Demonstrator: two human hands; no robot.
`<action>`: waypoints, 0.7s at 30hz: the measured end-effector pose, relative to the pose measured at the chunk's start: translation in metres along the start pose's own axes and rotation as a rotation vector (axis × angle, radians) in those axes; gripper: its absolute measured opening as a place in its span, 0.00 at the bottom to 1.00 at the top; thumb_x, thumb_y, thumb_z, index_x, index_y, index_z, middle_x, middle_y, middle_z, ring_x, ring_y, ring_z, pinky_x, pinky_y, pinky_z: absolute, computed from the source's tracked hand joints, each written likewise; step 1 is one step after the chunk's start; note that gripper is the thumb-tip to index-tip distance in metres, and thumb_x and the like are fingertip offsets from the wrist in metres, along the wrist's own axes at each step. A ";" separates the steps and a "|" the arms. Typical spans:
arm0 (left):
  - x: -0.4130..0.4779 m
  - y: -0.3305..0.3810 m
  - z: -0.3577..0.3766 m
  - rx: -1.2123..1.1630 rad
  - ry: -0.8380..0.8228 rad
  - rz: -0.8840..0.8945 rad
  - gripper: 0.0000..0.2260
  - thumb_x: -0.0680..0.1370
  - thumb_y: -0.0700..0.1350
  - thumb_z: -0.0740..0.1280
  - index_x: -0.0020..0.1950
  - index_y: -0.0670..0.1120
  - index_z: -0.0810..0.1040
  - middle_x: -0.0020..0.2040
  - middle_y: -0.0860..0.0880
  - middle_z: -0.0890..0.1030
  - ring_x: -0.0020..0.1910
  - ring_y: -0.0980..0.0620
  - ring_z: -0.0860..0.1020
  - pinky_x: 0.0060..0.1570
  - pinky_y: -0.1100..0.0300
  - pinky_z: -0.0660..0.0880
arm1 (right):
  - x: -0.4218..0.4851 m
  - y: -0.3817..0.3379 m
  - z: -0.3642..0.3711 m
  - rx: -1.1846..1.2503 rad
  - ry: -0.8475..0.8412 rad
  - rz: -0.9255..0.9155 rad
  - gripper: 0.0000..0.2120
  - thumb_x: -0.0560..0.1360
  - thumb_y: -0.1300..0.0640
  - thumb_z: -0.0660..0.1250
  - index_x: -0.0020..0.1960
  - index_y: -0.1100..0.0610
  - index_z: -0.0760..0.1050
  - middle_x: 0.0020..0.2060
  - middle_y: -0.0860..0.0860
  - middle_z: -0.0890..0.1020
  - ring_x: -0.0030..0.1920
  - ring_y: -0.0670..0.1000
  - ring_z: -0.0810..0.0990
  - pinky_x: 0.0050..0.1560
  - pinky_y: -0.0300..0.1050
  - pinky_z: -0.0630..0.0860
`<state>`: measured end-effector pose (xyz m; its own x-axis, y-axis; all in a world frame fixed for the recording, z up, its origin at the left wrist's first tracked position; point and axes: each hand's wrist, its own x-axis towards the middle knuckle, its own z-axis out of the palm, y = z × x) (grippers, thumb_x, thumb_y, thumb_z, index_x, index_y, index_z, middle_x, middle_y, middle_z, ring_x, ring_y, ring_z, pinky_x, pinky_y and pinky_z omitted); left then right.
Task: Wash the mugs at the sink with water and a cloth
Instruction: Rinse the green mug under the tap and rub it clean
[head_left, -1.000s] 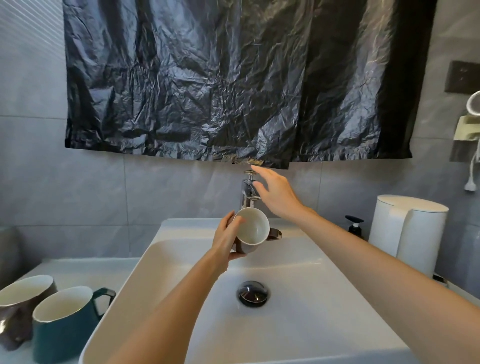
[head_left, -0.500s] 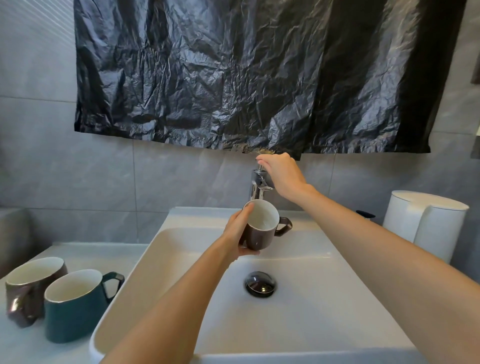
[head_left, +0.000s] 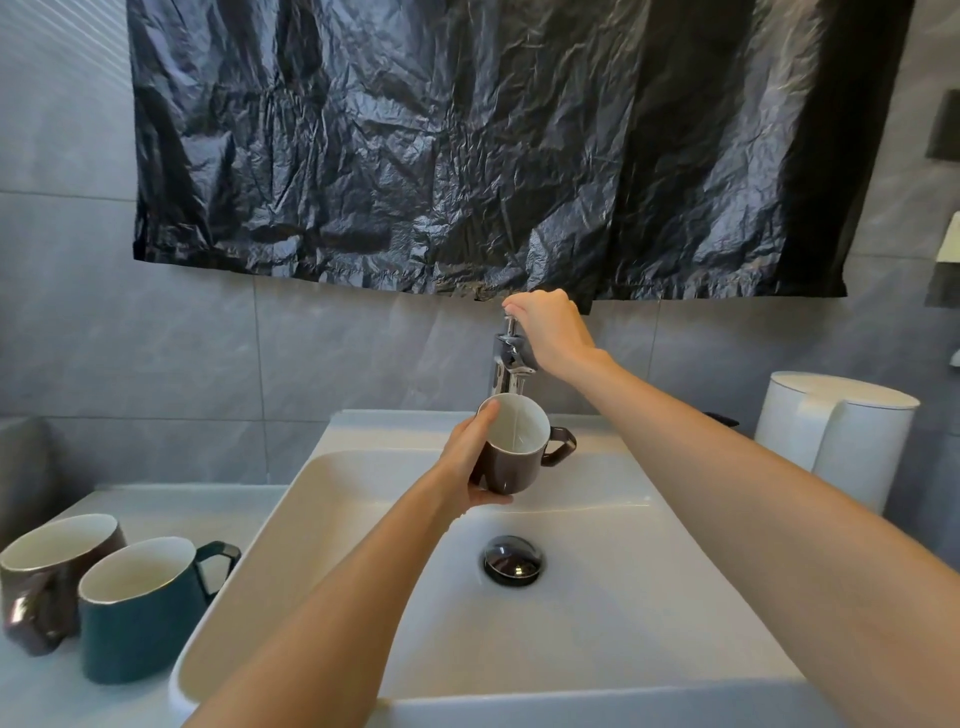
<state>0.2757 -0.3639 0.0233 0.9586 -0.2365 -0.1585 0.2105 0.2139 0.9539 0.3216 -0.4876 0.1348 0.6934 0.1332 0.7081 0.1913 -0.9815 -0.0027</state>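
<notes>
Pale countertop (head_left: 171, 506). Carries brown mug (head_left: 57, 577) and teal mug (head_left: 140, 618) side by side at left, white sink basin (head_left: 291, 493) centre, white canister (head_left: 836, 441) right.

Both bare forearms reach forward and up toward the tap (head_left: 509, 364). The left hand (head_left: 467, 460) is just below the tap's spout. Its fingers (head_left: 493, 500) curl under and round a brown mug (head_left: 514, 467), with the thumb lying up along the rim. The left forearm comes in from below and left of the tap. The right hand (head_left: 553, 327) sits at the top of the tap, wrist bent downward and fingers curled over the lever. Its forearm stretches in from the lower right.
</notes>
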 end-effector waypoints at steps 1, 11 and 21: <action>0.000 0.000 0.000 0.000 0.002 -0.004 0.20 0.77 0.61 0.65 0.64 0.54 0.65 0.62 0.45 0.67 0.60 0.41 0.67 0.55 0.37 0.76 | -0.002 0.000 0.000 -0.005 -0.003 -0.013 0.14 0.78 0.70 0.61 0.60 0.61 0.77 0.55 0.60 0.81 0.56 0.61 0.78 0.55 0.56 0.78; -0.002 0.002 -0.006 0.029 -0.001 0.032 0.25 0.77 0.60 0.64 0.71 0.53 0.63 0.64 0.45 0.66 0.61 0.41 0.67 0.57 0.37 0.75 | -0.037 -0.003 -0.003 0.163 -0.123 0.007 0.20 0.84 0.59 0.52 0.76 0.54 0.61 0.71 0.55 0.70 0.71 0.60 0.67 0.63 0.52 0.71; -0.003 -0.002 -0.007 0.122 -0.027 -0.016 0.22 0.77 0.61 0.64 0.66 0.52 0.66 0.64 0.43 0.69 0.61 0.40 0.70 0.54 0.39 0.77 | -0.110 0.021 0.007 0.605 -0.111 0.572 0.16 0.81 0.54 0.51 0.45 0.53 0.77 0.48 0.49 0.81 0.51 0.53 0.77 0.48 0.45 0.70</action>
<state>0.2740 -0.3573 0.0197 0.9494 -0.2651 -0.1685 0.1992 0.0933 0.9755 0.2542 -0.5215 0.0522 0.8552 -0.3190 0.4086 0.1065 -0.6632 -0.7408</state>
